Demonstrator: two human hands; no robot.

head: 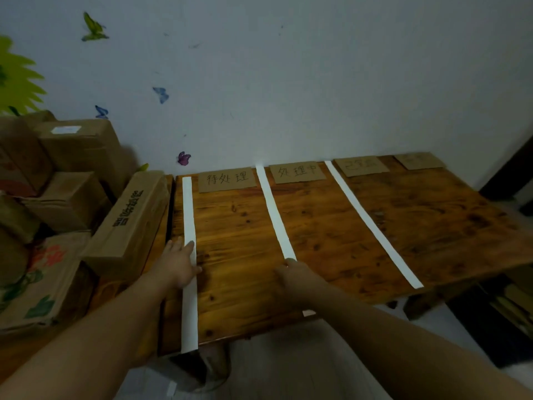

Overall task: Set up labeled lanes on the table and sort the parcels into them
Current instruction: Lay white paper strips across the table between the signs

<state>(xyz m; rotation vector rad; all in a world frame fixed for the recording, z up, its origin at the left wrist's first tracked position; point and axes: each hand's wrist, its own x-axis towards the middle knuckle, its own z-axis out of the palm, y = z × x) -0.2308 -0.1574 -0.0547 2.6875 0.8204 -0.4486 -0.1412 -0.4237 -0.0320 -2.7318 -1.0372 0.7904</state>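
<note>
Three strips [277,217] are lying across the surface [403,226] (labels [227,183] sitting along its far edge); parcels [78,151] are standing to its left.

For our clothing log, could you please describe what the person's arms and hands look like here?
The left forearm and right forearm are bare as far as the frame shows, with no sleeves in view. The left hand and right hand wear no gloves. I see no watch, bracelet or ring, though the dim light could hide a thin one.
</note>
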